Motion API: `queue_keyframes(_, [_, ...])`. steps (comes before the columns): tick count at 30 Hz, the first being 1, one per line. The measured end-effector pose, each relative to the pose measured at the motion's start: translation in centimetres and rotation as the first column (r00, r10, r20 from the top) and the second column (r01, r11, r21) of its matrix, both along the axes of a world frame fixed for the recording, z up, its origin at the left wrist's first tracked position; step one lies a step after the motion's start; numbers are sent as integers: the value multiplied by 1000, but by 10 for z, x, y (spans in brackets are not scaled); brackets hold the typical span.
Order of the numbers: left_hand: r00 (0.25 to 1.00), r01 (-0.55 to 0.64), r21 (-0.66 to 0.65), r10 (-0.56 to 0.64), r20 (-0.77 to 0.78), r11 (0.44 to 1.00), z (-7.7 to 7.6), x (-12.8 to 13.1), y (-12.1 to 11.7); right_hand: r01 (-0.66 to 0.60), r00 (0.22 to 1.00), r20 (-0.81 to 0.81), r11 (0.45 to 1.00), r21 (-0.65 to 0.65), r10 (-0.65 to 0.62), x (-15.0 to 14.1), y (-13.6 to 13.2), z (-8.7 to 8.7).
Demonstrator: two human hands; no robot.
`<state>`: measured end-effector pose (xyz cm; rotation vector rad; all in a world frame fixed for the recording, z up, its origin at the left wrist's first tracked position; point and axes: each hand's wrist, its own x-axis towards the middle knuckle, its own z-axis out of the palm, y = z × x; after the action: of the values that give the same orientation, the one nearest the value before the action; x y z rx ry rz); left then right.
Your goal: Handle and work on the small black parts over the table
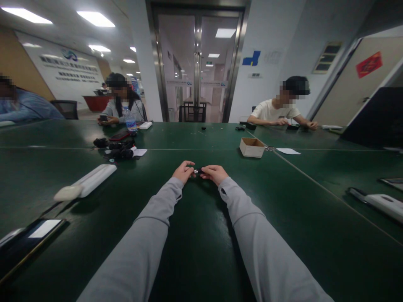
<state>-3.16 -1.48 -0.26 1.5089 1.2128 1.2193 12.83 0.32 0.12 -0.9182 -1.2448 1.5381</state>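
Note:
Between my two hands, just above the green table (195, 251), is a small black piece with a shiny silvery end (197, 171). It could be a plug or a USB stick; it is too small to tell. My left hand (183, 172) pinches at its silvery end, with the index finger raised a little. My right hand (215, 173) grips the black end between thumb and bent fingers. The fingers cover most of the piece. Both forearms reach forward in grey sleeves.
An open cardboard box (252, 147) stands ahead to the right, near a white paper (288, 151). Dark bundled gear (118, 149) and a water bottle (129, 119) are ahead left. A white power strip (94, 180) lies left. Several people sit around the table.

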Motion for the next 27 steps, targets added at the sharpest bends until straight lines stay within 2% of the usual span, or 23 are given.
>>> queue_keyframes(8, [998, 37, -3, -37, -49, 999, -1, 0, 1, -21, 1000, -11, 1000, 10, 21, 0, 0, 0])
queue_keyframes(13, [995, 84, 79, -80, -55, 993, -7, -1, 4, -9, 1000, -23, 1000, -9, 9, 0, 1, 0])
queue_keyframes(16, [992, 100, 43, -96, -83, 994, -9, -1, 7, -17, 1000, -14, 1000, -15, 16, -1, 1, 0])
queue_keyframes(21, [993, 114, 115, -112, -22, 987, -9, 0, 6, -23, 999, -27, 1000, -12, 23, 0, 1, 0])
queue_keyframes(24, [991, 134, 73, -133, -20, 988, -8, 1, 5, -20, 1000, -14, 1000, -11, 20, -1, 1, 0])
queue_keyframes(27, [995, 96, 71, -96, -11, 993, -6, 0, 5, -9, 1000, -21, 1000, -16, 9, -1, 1, 0])
